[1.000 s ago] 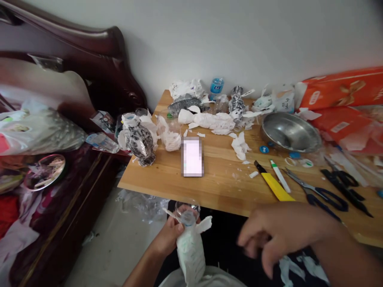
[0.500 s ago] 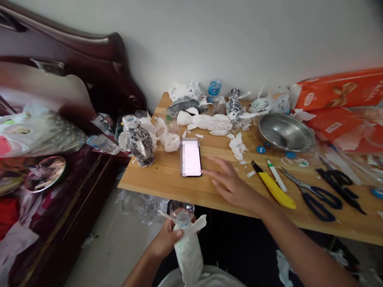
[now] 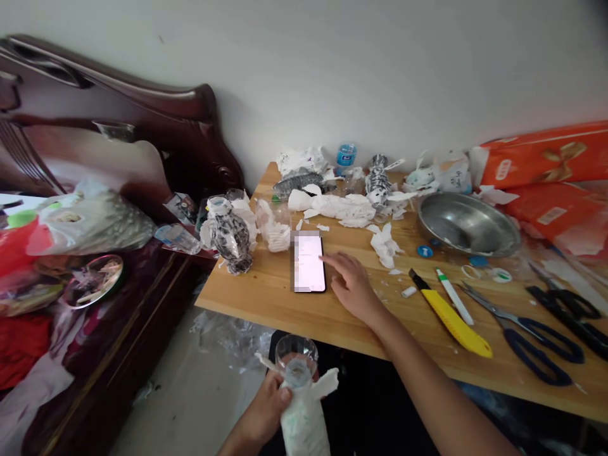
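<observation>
My right hand [image 3: 354, 286] lies on the wooden table [image 3: 266, 291], loose, holding nothing, its forefinger touching the right edge of the lit phone [image 3: 308, 262]. The phone lies flat near the table's front edge. My left hand [image 3: 268, 408] is below the table, gripping a paper-wrapped bottle [image 3: 301, 405] upright by its neck. A yellow knife [image 3: 451, 315] and scissors [image 3: 520, 323] lie further right.

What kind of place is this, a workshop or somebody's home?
Most likely a home bedroom doubling as a craft corner: a dark carved headboard stands left of a wooden table strewn with torn tissue, scissors and a utility knife, and the left hand holds a tissue-wrapped bottle.
</observation>
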Demonstrator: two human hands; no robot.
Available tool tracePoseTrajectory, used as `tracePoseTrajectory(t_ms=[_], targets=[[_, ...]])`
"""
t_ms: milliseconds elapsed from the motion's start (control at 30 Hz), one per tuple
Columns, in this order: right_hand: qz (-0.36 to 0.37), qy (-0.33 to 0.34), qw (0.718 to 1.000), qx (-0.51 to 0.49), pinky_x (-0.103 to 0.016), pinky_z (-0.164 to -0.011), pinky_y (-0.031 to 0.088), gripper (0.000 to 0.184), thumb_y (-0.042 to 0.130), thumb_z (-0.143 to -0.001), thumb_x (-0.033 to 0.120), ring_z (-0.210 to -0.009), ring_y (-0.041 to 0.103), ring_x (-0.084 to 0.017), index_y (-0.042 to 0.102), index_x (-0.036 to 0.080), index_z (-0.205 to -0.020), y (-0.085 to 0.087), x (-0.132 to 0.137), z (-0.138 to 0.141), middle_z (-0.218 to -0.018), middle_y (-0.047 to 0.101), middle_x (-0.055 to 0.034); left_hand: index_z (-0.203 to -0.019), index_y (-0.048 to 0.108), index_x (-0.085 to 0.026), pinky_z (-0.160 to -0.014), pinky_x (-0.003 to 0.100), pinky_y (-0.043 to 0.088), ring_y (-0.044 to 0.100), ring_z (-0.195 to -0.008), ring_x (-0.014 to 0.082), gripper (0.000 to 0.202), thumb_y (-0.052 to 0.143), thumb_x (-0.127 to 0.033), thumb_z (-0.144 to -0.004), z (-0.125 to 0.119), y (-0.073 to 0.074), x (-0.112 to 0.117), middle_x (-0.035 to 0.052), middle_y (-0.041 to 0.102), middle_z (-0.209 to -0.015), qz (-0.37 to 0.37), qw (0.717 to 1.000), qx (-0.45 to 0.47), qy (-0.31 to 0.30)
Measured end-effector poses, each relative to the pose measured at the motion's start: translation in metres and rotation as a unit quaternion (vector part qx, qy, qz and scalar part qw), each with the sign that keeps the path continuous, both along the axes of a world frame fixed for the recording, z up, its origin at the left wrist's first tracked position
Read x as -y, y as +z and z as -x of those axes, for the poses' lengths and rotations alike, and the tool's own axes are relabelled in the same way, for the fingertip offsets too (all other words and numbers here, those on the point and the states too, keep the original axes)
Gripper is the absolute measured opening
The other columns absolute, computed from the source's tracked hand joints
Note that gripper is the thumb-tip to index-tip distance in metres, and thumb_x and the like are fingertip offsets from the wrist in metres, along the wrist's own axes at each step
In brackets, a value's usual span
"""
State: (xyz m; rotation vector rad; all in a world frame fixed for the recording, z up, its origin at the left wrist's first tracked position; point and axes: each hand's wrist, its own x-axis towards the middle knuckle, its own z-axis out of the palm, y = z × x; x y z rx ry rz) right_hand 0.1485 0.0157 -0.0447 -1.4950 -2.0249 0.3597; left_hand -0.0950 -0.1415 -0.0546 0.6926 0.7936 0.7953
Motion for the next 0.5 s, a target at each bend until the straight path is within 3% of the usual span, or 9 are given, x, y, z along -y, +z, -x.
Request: tracePoseTrajectory(t_ms=[100, 200, 300, 367, 433, 467, 500], targets=[[0.000, 0.024, 1.000, -0.005, -0.060, -0.116, 0.039, 0.052, 0.048, -0.086, 0.006, -0.140, 0.049, -0.031, 0.071, 0.032, -0.126, -0.002, 0.002, -0.003, -0.145, 0.060, -0.0063, -0.110, 0.072, -0.018, -0.070, 0.031, 0.050, 0.070, -0.081, 0.0243, 0.071, 0.077, -0.076, -0.070, -0.004, 0.002, 0.001, 0.0104, 0.074, -0.094, 0.015, 0.999, 0.029, 0.015], [-0.006, 0.025, 0.999, -0.023, -0.062, -0.117, 0.038, 0.053, 0.048, -0.086, 0.006, -0.139, 0.050, -0.031, 0.069, 0.028, -0.129, -0.003, -0.002, 0.000, -0.143, 0.061, -0.0089, -0.109, 0.072, -0.018, -0.076, 0.035, 0.053, 0.071, -0.086, 0.0272, 0.068, 0.077, -0.075, -0.070, -0.009, 0.006, 0.001, 0.0095, 0.073, -0.091, 0.024, 0.999, 0.040, 0.023], [-0.025, 0.020, 0.998, -0.057, -0.057, -0.118, 0.040, 0.050, 0.046, -0.090, 0.010, -0.137, 0.053, -0.028, 0.065, 0.029, -0.133, 0.008, 0.006, 0.001, -0.140, 0.063, -0.0078, -0.107, 0.073, -0.018, -0.079, 0.038, 0.055, 0.071, -0.089, 0.0289, 0.067, 0.077, -0.073, -0.071, -0.010, 0.012, 0.003, 0.0102, 0.073, -0.091, 0.019, 0.999, 0.030, 0.029], [-0.059, -0.029, 0.992, -0.110, -0.054, -0.118, 0.042, 0.054, 0.038, -0.098, 0.014, -0.143, 0.048, -0.025, 0.049, 0.030, -0.148, 0.023, 0.031, -0.002, -0.150, 0.054, -0.0095, -0.105, 0.073, -0.017, -0.078, 0.039, 0.055, 0.071, -0.089, 0.0296, 0.065, 0.078, -0.073, -0.070, -0.009, 0.013, 0.005, 0.0105, 0.074, -0.091, 0.019, 0.999, 0.021, 0.036], [-0.103, -0.133, 0.962, -0.214, -0.056, -0.121, 0.038, 0.061, 0.034, -0.103, 0.021, -0.154, 0.033, -0.026, 0.021, 0.031, -0.162, 0.040, 0.070, -0.008, -0.166, 0.031, -0.0106, -0.103, 0.074, -0.018, -0.078, 0.039, 0.055, 0.071, -0.090, 0.0302, 0.064, 0.079, -0.072, -0.070, -0.006, 0.012, 0.008, 0.0105, 0.074, -0.091, 0.028, 0.998, 0.011, 0.049], [-0.096, -0.146, 0.954, -0.245, -0.056, -0.123, 0.036, 0.066, 0.040, -0.104, 0.026, -0.156, 0.030, -0.027, 0.014, 0.035, -0.163, 0.048, 0.091, -0.013, -0.169, 0.026, -0.0076, -0.102, 0.074, -0.018, -0.077, 0.039, 0.055, 0.071, -0.090, 0.0303, 0.062, 0.079, -0.071, -0.070, -0.005, 0.011, 0.009, 0.0104, 0.075, -0.091, 0.035, 0.998, 0.008, 0.058], [-0.054, -0.093, 0.969, -0.221, -0.053, -0.122, 0.039, 0.063, 0.046, -0.104, 0.032, -0.154, 0.034, -0.028, 0.022, 0.037, -0.162, 0.053, 0.112, -0.017, -0.168, 0.029, -0.0061, -0.102, 0.074, -0.019, -0.077, 0.039, 0.055, 0.071, -0.089, 0.0302, 0.062, 0.079, -0.071, -0.070, -0.005, 0.009, 0.010, 0.0103, 0.075, -0.091, 0.041, 0.997, 0.008, 0.069]])
